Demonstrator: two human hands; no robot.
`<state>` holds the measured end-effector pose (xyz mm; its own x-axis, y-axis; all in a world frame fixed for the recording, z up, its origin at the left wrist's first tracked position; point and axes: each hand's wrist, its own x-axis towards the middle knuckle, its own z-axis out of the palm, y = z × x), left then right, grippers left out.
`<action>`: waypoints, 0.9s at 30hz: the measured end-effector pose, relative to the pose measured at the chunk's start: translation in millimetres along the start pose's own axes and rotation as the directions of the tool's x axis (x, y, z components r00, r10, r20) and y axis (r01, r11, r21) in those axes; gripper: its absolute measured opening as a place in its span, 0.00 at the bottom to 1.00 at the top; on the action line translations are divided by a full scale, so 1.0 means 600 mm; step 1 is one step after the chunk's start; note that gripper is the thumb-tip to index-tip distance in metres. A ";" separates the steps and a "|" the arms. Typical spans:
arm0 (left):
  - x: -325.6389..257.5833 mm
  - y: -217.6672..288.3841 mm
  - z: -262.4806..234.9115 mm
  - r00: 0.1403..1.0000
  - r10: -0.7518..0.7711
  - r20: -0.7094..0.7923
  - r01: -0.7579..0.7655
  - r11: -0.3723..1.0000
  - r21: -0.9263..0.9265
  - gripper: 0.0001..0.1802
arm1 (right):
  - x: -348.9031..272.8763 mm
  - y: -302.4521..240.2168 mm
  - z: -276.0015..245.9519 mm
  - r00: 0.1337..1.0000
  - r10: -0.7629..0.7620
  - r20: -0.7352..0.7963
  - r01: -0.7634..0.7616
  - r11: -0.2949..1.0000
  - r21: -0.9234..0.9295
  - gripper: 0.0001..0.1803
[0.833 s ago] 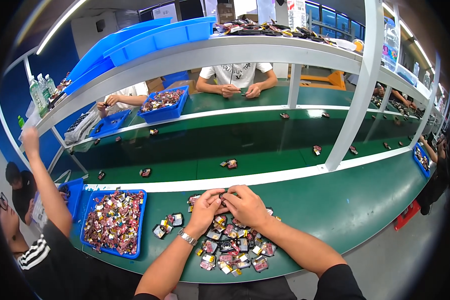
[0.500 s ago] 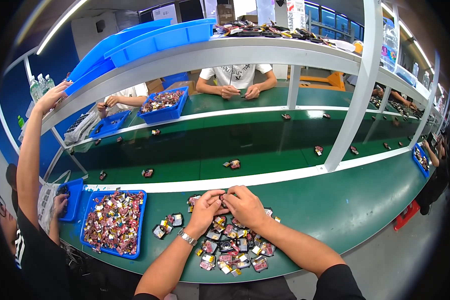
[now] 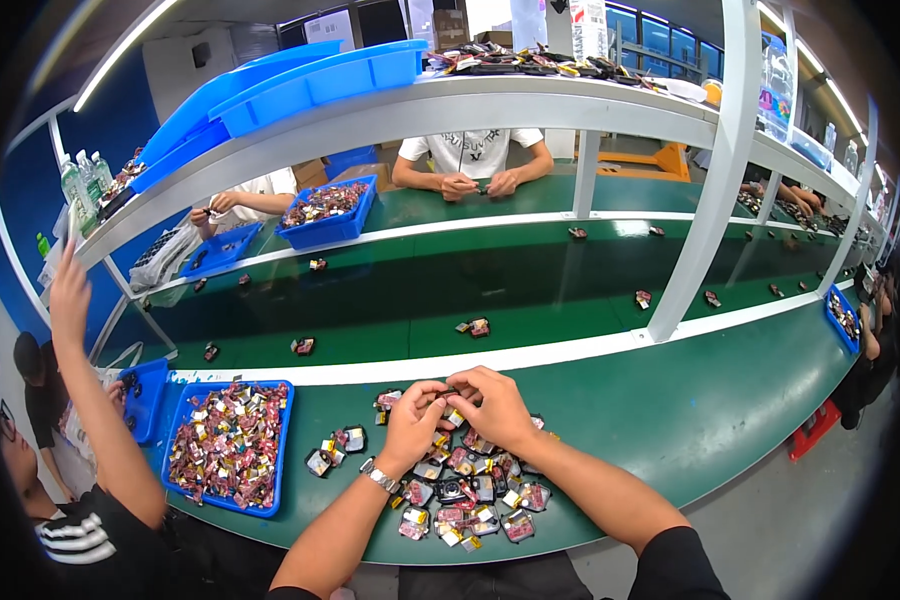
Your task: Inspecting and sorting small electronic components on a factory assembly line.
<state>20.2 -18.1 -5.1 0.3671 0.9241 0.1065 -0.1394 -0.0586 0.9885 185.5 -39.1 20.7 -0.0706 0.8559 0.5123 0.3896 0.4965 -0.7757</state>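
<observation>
Above a pile of small electronic modules [image 3: 482, 490], my two hands meet at the fingertips. Pinched between them is a small dark electronic module [image 3: 446, 393], mostly covered by the fingers. My left hand [image 3: 413, 418], with a metal watch on its wrist, is closed on its left side. From the right, my right hand [image 3: 496, 408] closes thumb and fingers on the same piece. The piled modules have black rims, reddish circuit boards, silvery cells and yellow tape. A smaller cluster of modules [image 3: 337, 449] lies left of my left wrist.
A blue tray [image 3: 290, 440] heaped with reddish boards stands at left. Beyond the white rail [image 3: 530, 351], a green conveyor belt [image 3: 390, 310] carries scattered modules. A metal shelf [image 3: 530, 105] with upright posts spans above. Co-workers sit opposite and at left, one with a raised arm [image 3: 100, 390].
The left co-worker's raised hand has come away from the shelf and lowered. Modules on the belt have shifted slightly right. My fingers have turned a little around the piece they hold.
</observation>
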 end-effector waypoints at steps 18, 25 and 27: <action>0.003 0.007 -0.001 0.998 0.058 0.036 -0.057 0.998 -0.026 0.19 | 0.022 0.015 -0.023 0.979 0.204 -0.007 -0.201 0.969 0.143 0.08; 0.007 0.003 -0.002 0.998 -0.007 0.062 0.009 0.999 -0.034 0.18 | 0.119 0.227 -0.196 0.728 0.405 -0.554 -0.495 0.869 -0.015 0.11; 0.006 0.000 -0.004 0.997 -0.022 0.070 0.024 0.999 -0.028 0.16 | 0.114 0.245 -0.208 0.777 0.286 -0.561 -0.488 0.836 -0.249 0.08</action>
<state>19.3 -13.9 -4.9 0.4336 0.8964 0.0920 -0.1561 -0.0258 0.9874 352.2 74.5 -12.2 0.5718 0.7258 0.3824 0.5889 -0.0386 -0.8073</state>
